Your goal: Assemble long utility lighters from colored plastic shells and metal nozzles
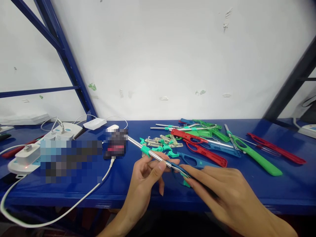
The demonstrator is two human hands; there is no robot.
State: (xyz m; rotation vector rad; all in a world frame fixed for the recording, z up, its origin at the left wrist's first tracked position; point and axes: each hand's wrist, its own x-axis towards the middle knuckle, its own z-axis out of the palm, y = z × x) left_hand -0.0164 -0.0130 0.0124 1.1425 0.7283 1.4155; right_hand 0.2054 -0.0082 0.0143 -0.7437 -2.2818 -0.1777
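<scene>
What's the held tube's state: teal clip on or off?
On: a teal clip sits across the metal tube, bare metal showing either side.

Hands at the grip: two, the left hand (143, 179) and the right hand (224, 189). Blue-handled metal tube (154, 155) in the grip: one. Long green handle (261, 159), right of the grip: one. Red shells (286, 152), right of and beyond the grip: at least two. Clear parts (154, 144) and turquoise clips (172, 154), just beyond the grip: several each; overlap prevents exact counts.
</scene>
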